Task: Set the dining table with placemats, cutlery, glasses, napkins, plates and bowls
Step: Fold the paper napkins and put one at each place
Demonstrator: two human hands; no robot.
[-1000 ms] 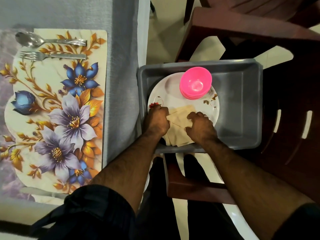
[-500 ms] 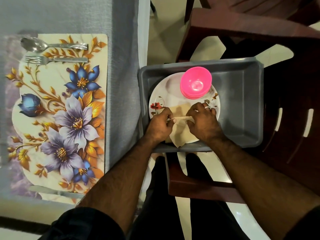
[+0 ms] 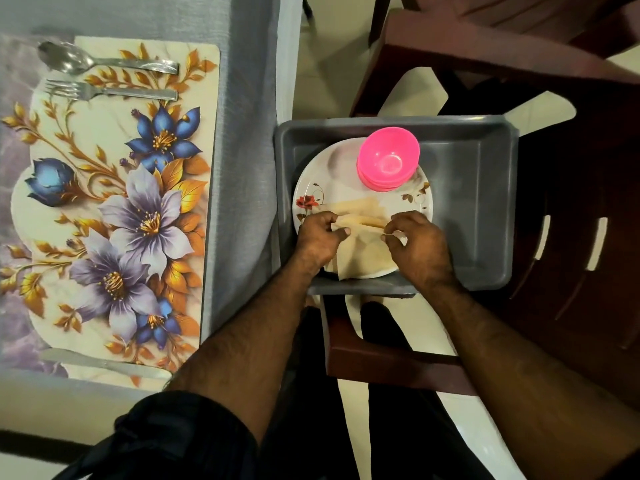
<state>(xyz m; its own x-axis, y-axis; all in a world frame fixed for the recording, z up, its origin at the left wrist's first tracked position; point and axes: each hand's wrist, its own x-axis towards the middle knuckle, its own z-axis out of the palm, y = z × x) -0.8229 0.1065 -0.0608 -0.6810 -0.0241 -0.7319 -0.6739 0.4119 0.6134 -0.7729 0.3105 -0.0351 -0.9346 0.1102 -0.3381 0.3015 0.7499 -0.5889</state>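
1. Beige paper napkins (image 3: pixel 360 247) lie on the near part of the white floral plate (image 3: pixel 332 188), and your two hands pinch one of them by its upper edge
2. Your left hand (image 3: pixel 320 233) has its fingers curled in, thumb and forefinger nipping the napkin's left corner
3. Your right hand (image 3: pixel 414 239) is curled the same way, gripping the right corner, so the edge runs lifted between the two hands while the rest hangs down toward you over the plate
4. Another folded napkin lies flat on the plate just beyond your knuckles
5. You have the plate inside a grey plastic tub (image 3: pixel 485 202), toward its left side; the tub sits on a dark red chair (image 3: pixel 398 362) just beside the table
6. Pink bowls (image 3: pixel 388 159) stand stacked on the far part of the plate, apart from the napkins
7. To your left, a flowered placemat (image 3: pixel 114 209) lies on the grey tablecloth (image 3: pixel 242 133)
8. At the placemat's far end a spoon (image 3: pixel 104 62) and a fork (image 3: pixel 110 91) lie side by side; a knife (image 3: pixel 104 363) lies along its near end
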